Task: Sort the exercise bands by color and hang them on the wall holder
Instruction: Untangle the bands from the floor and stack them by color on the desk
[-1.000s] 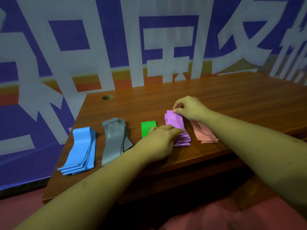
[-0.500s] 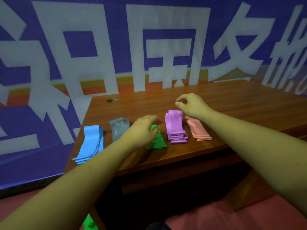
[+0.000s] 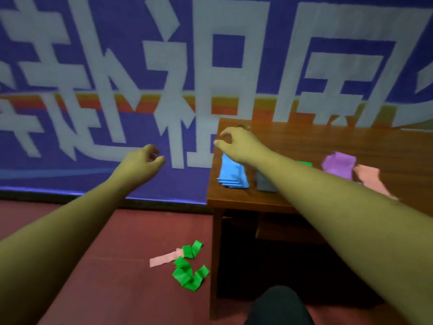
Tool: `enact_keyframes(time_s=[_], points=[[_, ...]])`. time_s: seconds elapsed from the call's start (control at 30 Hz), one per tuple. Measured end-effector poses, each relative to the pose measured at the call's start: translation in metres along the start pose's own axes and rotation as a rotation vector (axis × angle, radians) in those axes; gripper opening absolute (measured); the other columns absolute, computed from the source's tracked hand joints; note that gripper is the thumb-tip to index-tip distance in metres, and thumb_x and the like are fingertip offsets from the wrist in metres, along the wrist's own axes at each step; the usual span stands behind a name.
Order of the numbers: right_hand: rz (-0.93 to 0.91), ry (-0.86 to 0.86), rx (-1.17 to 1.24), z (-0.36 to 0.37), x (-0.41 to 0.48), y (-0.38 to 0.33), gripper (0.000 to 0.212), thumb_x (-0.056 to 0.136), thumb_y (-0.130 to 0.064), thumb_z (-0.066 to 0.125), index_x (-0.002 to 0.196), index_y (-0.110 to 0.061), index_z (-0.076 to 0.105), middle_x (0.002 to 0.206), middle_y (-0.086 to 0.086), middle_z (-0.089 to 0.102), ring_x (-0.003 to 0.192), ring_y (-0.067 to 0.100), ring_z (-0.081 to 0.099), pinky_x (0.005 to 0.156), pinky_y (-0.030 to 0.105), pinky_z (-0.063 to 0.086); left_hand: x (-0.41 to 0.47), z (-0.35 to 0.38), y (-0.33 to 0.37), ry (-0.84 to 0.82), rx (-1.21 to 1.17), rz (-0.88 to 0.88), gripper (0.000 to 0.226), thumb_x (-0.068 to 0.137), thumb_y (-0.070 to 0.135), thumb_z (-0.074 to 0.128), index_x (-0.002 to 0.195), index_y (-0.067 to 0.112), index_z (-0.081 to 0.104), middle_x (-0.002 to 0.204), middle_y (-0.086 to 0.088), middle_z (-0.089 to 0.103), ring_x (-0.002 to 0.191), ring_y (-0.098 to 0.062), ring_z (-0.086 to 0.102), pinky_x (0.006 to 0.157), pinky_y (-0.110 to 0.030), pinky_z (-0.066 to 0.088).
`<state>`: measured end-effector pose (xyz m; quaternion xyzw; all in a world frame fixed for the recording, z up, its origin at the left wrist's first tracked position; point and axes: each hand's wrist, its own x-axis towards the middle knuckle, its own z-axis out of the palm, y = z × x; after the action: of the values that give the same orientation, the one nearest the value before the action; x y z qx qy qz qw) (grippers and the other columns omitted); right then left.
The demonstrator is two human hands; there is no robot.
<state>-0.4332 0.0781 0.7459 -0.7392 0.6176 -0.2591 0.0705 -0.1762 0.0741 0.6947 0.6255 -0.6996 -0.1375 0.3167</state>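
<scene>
- Left hand (image 3: 140, 165): fingers loosely curled, thumb close to the forefinger, gripping nothing; held in the air off the left end of the table, in front of the banner.
- Right hand (image 3: 236, 144): fingers relaxed and bent, nothing visible between them, though blurred; hovering just above the stack of flat light-blue elastic bands (image 3: 232, 174) at the table's near left corner.
- Just beside the blue stack, partly hidden under the right forearm: a stack of grey elastic bands (image 3: 264, 184).
- Farther right along the same row: a sliver of a bright green band (image 3: 304, 163) showing above the forearm, then a stack of purple elastic bands (image 3: 338, 165), then a stack of salmon-pink elastic bands (image 3: 370, 179) touching the purple one.
- All five lying on the brown wooden table (image 3: 328, 141); behind the right hand, a small round object (image 3: 243, 126), too hidden to identify.
- Down on the dark red floor (image 3: 105, 289), near the table's left leg: a crumpled heap of green elastic bands (image 3: 188, 270), with a single pink strip (image 3: 164, 259) touching its upper end.
- Behind everything: a blue wall banner with large white characters (image 3: 93, 66). No wall holder in view.
- Step in hand, by judgement: sorting, not yet hanging, with colours grouped on the table but strays lying on the floor.
- Next move, probably: stooping toward the floor, pinching up the green heap and the pink strip, flattening them, and adding each to its matching colour on the table.
</scene>
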Motion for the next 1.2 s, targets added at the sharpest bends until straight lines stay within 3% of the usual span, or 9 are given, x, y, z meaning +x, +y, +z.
enact_keyframes(time_s=[0.2, 0.4, 0.57, 0.7, 1.0, 1.2], points=[[-0.074, -0.134, 0.012, 0.111, 0.021, -0.086, 0.051, 0.094, -0.042, 0.054, 0.134, -0.01, 0.053, 0.134, 0.013, 0.056, 0.123, 0.031, 0.051, 0.097, 0.034, 0.042, -0.024, -0.031, -0.12, 0.018, 0.032, -0.235, 0.037, 0.09, 0.026, 0.06, 0.122, 0.008, 0.058, 0.118, -0.011, 0.065, 0.107, -0.029, 0.06, 0.088, -0.036, 0.047], [0.004, -0.284, 0.052, 0.229, 0.026, -0.095, 0.05, 0.094, -0.038, 0.055, 0.132, -0.006, 0.052, 0.125, 0.016, 0.058, 0.119, 0.031, 0.052, 0.092, 0.034, 0.043, -0.037, 0.0, -0.216, -0.036, 0.05, -0.316, 0.033, 0.087, 0.025, 0.062, 0.114, 0.007, 0.061, 0.113, -0.014, 0.067, 0.107, -0.03, 0.061, 0.09, -0.034, 0.045], [0.161, -0.344, 0.033, 0.315, 0.027, -0.053, 0.039, 0.091, -0.031, 0.057, 0.116, -0.002, 0.061, 0.115, 0.021, 0.064, 0.113, 0.035, 0.055, 0.092, 0.035, 0.042, -0.03, 0.061, -0.278, -0.159, 0.026, -0.385, 0.035, 0.087, 0.025, 0.063, 0.117, 0.007, 0.06, 0.112, -0.013, 0.067, 0.106, -0.03, 0.06, 0.091, -0.033, 0.044], [0.273, -0.398, 0.017, 0.382, 0.027, -0.011, 0.036, 0.09, -0.027, 0.057, 0.114, -0.001, 0.062, 0.114, 0.022, 0.064, 0.114, 0.035, 0.055, 0.095, 0.035, 0.041, -0.02, 0.122, -0.317, -0.258, -0.002, -0.441, 0.035, 0.087, 0.027, 0.062, 0.117, 0.01, 0.06, 0.114, -0.011, 0.066, 0.107, -0.028, 0.059, 0.089, -0.031, 0.043], [0.506, -0.498, -0.001, 0.532, 0.01, 0.093, 0.025, 0.087, -0.018, 0.056, 0.097, 0.003, 0.064, 0.1, 0.023, 0.067, 0.098, 0.037, 0.061, 0.084, 0.039, 0.045, -0.002, 0.28, -0.399, -0.535, -0.012, -0.483, 0.03, 0.089, 0.024, 0.054, 0.116, 0.01, 0.058, 0.11, -0.011, 0.063, 0.099, -0.028, 0.058, 0.079, -0.031, 0.044], [0.692, -0.577, -0.016, 0.625, -0.02, 0.151, 0.026, 0.087, -0.019, 0.06, 0.101, 0.002, 0.065, 0.104, 0.024, 0.068, 0.099, 0.037, 0.063, 0.085, 0.04, 0.05, 0.003, 0.379, -0.447, -0.66, -0.028, -0.496, 0.031, 0.087, 0.022, 0.056, 0.114, 0.007, 0.061, 0.112, -0.015, 0.064, 0.104, -0.032, 0.059, 0.087, -0.034, 0.047]])
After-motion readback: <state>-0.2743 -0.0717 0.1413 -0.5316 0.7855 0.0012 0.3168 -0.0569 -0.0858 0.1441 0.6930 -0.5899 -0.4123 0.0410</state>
